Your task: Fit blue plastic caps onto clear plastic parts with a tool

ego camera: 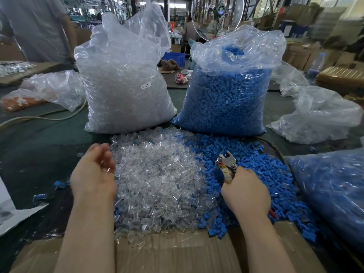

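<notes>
Nearest lies a flattened sheet of cardboard (177, 253) at the desk's front edge, with both forearms reaching out over it; on and beyond it spread the two loose heaps, the clear plastic parts (157, 180) to the left and the blue plastic caps (266, 174) to the right, meeting along a ragged line in the middle; the left hand (93, 174) hovers at the left edge of the clear heap, palm turned inward, its fingers (102, 152) loosely bent and blurred; a glint shows at the palm, but whether a part is pinched there cannot be told; the right hand (246, 192) is curled tightly round the handles of the tool (226, 162), a pliers-like piece whose metal head points up and away over the blue heap; nothing can be made out between its jaws; the step in hand looks to be the picking of a clear part; to do it well, take a single piece, turn it so its open end faces the tool, and bring it to the head rather than chase it with the pliers; seat the cap square before squeezing, since a tilted cap would likely jam; farther back stand the bag of clear parts (124, 85) and the bag of blue caps (226, 99), upright side by side.
</notes>
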### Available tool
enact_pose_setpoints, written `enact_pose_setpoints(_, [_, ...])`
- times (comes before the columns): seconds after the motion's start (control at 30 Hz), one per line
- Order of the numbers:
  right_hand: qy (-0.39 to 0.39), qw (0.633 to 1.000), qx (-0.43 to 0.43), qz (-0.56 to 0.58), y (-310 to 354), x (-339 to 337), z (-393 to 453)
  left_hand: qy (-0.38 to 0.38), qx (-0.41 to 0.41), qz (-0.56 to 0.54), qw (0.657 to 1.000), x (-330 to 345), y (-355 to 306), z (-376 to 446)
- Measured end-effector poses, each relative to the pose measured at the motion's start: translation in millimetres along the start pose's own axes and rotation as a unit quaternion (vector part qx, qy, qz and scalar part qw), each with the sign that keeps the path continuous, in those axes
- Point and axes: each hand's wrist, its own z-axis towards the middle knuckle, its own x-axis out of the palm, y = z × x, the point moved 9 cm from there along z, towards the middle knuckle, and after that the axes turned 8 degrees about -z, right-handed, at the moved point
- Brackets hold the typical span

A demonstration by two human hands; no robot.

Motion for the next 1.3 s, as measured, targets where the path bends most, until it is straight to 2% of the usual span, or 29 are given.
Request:
enact_pose_setpoints(0.07, [0.006,1.0,0.002,0.006,0,1,0,0.073,0.012,0.158,0.985,28,6,-15])
enact_pose_setpoints(0.13, [0.009,1.0,-0.001,0.011,0,1,1,0.156,0.05,0.337,0.927,50,18,-29])
enact_pose_setpoints(0.2, [0.011,1.0,-0.002,0.017,0,1,1,0.234,0.063,0.493,0.836,63,40,-42])
enact_pose_setpoints(0.3, [0.017,1.0,-0.013,0.017,1,2,1,0.269,0.08,0.714,0.642,66,68,-49])
enact_pose_setpoints(0.33, [0.019,1.0,-0.014,0.018,2,2,0,0.268,0.094,0.753,0.594,67,72,-51])
enact_pose_setpoints(0.37, [0.02,0.999,-0.013,0.021,2,2,0,0.266,0.102,0.77,0.57,68,75,-52])
enact_pose_setpoints(0.6, [-0.023,0.998,-0.001,0.06,1,-4,0,0.25,0.182,0.722,0.619,78,62,-57])
enact_pose_setpoints(0.73, [-0.034,0.995,0.003,0.099,1,-5,2,0.251,0.202,0.716,0.619,81,63,-58])
enact_pose_setpoints(0.77, [-0.035,0.993,0.002,0.11,1,-5,3,0.251,0.206,0.706,0.629,83,62,-59])
enact_pose_setpoints(0.93, [-0.041,0.974,-0.022,0.22,6,-6,5,0.252,0.215,0.601,0.727,90,56,-68])
enact_pose_setpoints(1.07, [-0.054,0.941,-0.051,0.332,11,-14,2,0.272,0.154,0.499,0.808,92,62,-71])
enact_pose_setpoints(1.3, [-0.037,0.897,-0.102,0.429,24,-14,-3,0.277,0.026,0.371,0.886,88,78,-73])
